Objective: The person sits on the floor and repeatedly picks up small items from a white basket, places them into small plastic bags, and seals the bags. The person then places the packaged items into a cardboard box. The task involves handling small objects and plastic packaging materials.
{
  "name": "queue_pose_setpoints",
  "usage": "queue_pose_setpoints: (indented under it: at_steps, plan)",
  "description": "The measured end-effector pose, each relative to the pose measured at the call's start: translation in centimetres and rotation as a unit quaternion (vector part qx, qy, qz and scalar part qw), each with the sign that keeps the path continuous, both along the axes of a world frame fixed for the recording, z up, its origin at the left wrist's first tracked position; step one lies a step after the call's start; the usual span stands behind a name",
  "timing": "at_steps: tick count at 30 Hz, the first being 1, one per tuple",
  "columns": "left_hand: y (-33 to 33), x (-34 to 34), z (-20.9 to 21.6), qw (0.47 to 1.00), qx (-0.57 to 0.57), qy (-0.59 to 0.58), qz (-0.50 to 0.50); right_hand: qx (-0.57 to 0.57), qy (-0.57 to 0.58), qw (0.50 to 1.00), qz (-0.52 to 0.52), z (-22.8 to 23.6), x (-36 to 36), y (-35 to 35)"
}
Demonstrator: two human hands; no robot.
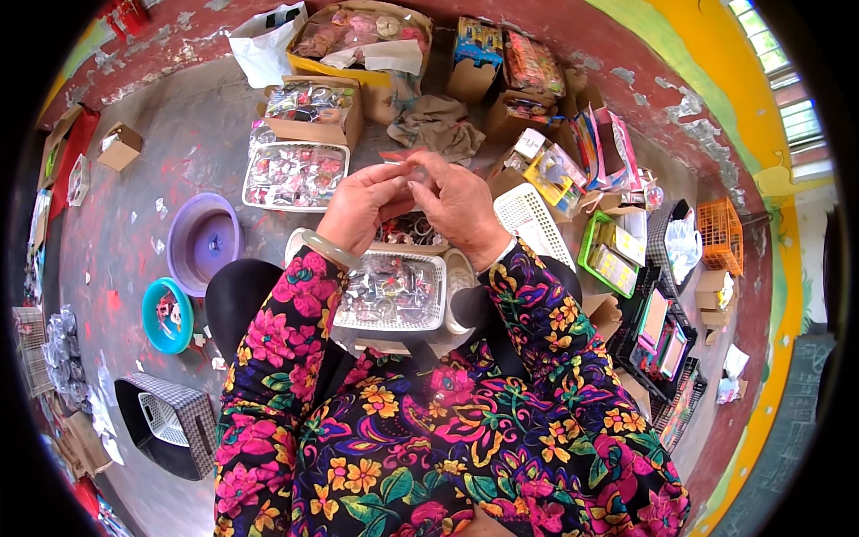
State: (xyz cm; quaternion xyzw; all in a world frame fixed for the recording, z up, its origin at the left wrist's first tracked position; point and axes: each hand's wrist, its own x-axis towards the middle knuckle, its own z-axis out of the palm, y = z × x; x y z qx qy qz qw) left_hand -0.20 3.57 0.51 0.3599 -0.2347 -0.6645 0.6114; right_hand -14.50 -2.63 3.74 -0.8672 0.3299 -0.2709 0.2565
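In the head view, the only one, both hands meet above the floor, in front of the seated person's chest, with the fingers drawn in toward each other. A small red piece [395, 156] shows at the far side of the fingertips, away from the body; its visible part is a thin strip whose long axis runs roughly left to right, across the fingers. The right hand [465, 211] has its thumb and forefinger closed together at the strip's right end and appears to pinch it there. The left hand [352, 215], with a pale bangle [331, 250] at its wrist, has curled fingers just on the body side of the strip; whether they grip it too cannot be told. Judged by the fingertips, the right hand is nearer to the strip's right end and the left hand to its middle and left. Below the hands, partly covered by them, lie dark small items [414, 230], and closer to the body a white tray [441, 291] full of small clear packets. A second white tray [284, 207] of packets lies to the left of the left hand, while a perforated white basket [534, 224] stands to the right of the right hand.
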Motion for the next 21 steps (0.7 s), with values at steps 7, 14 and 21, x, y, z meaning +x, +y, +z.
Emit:
queue_pose_setpoints:
  at_steps: [7,14,21]
  plan:
    - [0.0,0.0,0.5,0.999,0.009,0.029,-0.009,0.000,-0.034,0.999,0.014,-0.5,0.0,0.2]
    - [-0.5,-0.4,-1.5,0.960,-0.107,-0.253,0.053,0.051,0.015,0.998,0.012,-0.3,-0.3,-0.5]
    - [-1.0,-0.3,-2.7,0.953,-0.097,-0.285,0.042,0.021,-0.043,0.998,0.028,-1.1,-0.4,-0.7]
